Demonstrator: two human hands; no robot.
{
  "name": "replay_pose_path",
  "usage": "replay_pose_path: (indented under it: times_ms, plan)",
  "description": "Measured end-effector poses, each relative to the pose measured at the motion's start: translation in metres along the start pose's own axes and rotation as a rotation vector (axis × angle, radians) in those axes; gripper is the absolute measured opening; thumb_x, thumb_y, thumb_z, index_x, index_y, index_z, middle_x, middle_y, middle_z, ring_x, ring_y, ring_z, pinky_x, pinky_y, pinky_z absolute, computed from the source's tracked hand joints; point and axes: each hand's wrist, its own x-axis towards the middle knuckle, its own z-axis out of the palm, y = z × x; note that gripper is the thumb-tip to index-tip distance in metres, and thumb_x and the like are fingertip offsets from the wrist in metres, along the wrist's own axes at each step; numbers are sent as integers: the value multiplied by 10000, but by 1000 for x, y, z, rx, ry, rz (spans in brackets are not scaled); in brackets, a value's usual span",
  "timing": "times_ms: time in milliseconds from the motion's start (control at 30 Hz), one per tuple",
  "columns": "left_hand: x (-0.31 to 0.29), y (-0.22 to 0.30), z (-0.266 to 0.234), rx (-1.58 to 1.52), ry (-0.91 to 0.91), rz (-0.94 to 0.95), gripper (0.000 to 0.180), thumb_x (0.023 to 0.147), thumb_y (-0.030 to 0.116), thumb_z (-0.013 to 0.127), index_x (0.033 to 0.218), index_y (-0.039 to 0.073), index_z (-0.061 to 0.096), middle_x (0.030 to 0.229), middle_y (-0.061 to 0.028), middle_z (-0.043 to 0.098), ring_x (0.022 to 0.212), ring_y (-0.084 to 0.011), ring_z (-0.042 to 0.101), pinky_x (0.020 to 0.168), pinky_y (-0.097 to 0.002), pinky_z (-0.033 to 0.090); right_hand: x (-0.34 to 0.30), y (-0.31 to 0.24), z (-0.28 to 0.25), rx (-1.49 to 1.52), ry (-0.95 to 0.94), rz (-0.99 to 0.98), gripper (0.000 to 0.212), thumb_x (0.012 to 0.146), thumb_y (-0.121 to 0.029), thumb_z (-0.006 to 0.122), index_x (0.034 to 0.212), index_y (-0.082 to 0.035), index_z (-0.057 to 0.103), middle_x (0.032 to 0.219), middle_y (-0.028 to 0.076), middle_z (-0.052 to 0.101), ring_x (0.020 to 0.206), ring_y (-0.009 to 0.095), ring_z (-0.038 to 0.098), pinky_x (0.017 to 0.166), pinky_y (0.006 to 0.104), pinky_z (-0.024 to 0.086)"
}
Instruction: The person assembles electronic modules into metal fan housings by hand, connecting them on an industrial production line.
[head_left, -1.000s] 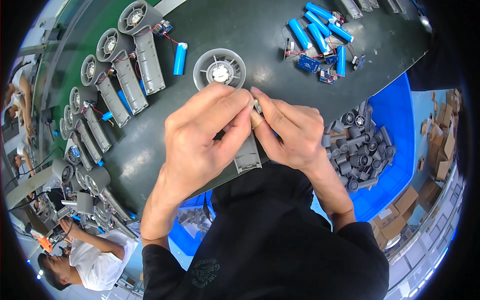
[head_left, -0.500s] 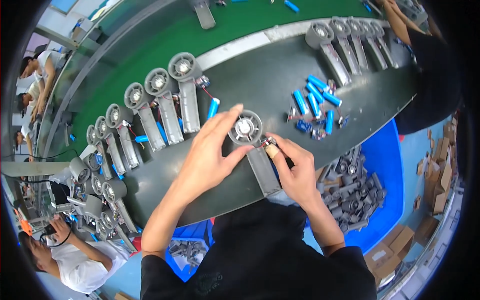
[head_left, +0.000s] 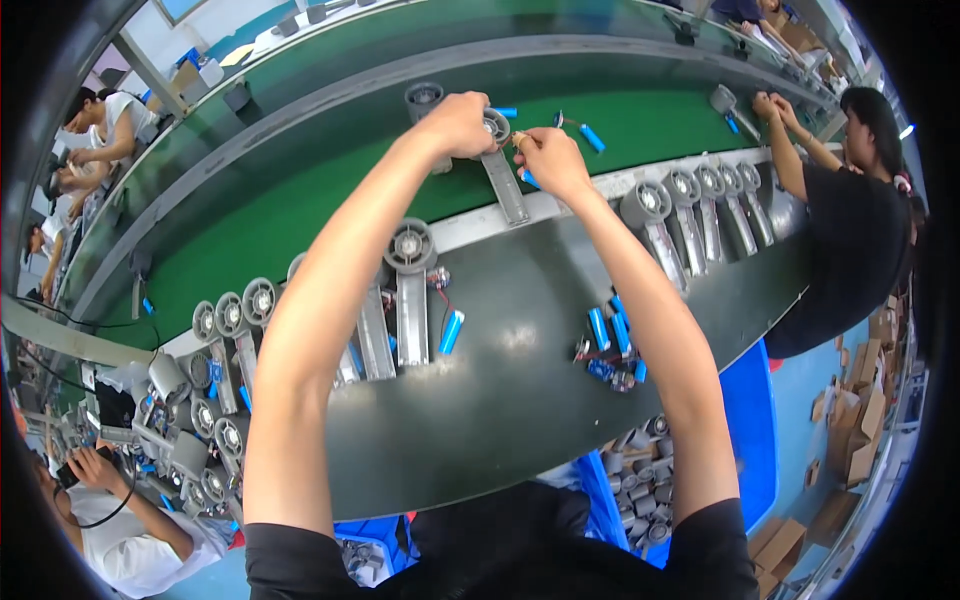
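Note:
Both my arms reach forward over the far edge of the dark table to the green conveyor belt. My left hand [head_left: 462,125] is closed around the round head of a grey handheld fan [head_left: 505,190], whose handle slants down toward the table's pale edge strip. Close by its right side, my right hand [head_left: 552,158] is pinched; what lies between its fingertips is too small to tell. A blue battery cell [head_left: 530,178] shows beside the handle, under the right hand. Another grey fan [head_left: 424,97] sits on the belt, partly hidden behind my left hand.
Fans stand in a row on the left, one nearest being a fan with wired board [head_left: 411,245]; another fan row [head_left: 653,203] is on the right. Loose blue cells [head_left: 599,328] lie mid-table, partly behind my right arm. A blue bin [head_left: 752,420] holds grey parts. A co-worker [head_left: 850,215] sits right.
Both hands have moved forward from the near part of the table to the belt, carrying the fan along. The view has shifted, showing more of the belt.

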Motion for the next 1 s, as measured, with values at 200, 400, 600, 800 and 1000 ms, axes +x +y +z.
replay_pose_path:
  times_ms: [200, 400, 600, 800, 1000]
  plan:
    - [54, -11, 5, -46, 36, 35, 759, 692, 198, 783, 1371, -33, 533, 1282, -247, 626, 1222, -356, 595, 1041, -389, 473, 56, 21, -12, -331, 64, -135, 331, 966, -299, 549, 1017, -42, 751, 893, 185, 724, 854, 330, 685, 816, 432, 532]
    - [66, -24, -29, 96, -194, -69, 768, 663, 87, 688, 1409, 27, 517, 1385, -213, 568, 1276, -327, 558, 1042, -394, 471, 80, 50, -48, -588, 440, -557, 315, 879, -274, 640, 1061, -38, 745, 930, 208, 722, 951, 412, 673, 893, 471, 524]
    - [57, -49, 3, 399, -269, -118, 457, 684, 44, 724, 1140, 51, 694, 1167, -172, 684, 1144, -331, 628, 1077, -554, 360, 75, 50, -48, -561, 48, -208, 240, 858, -150, 630, 1039, -62, 759, 976, 215, 717, 962, 396, 680, 906, 464, 536]
    - [30, -58, -25, 471, 416, 149, 132, 793, 73, 642, 890, 37, 725, 922, -204, 717, 971, -369, 681, 966, -536, 425, -3, -6, -91, -478, 14, -242, 221, 855, -145, 685, 1006, 8, 739, 875, 160, 739, 855, 260, 712, 801, 366, 545]
    - [-61, 44, -54, 192, 226, 231, 164, 794, 64, 656, 926, -6, 723, 877, -240, 703, 941, -404, 674, 927, -473, 513, -115, -31, -126, -344, -352, -74, 232, 855, -120, 677, 1017, 40, 722, 814, 91, 721, 745, 122, 651, 726, 298, 530]
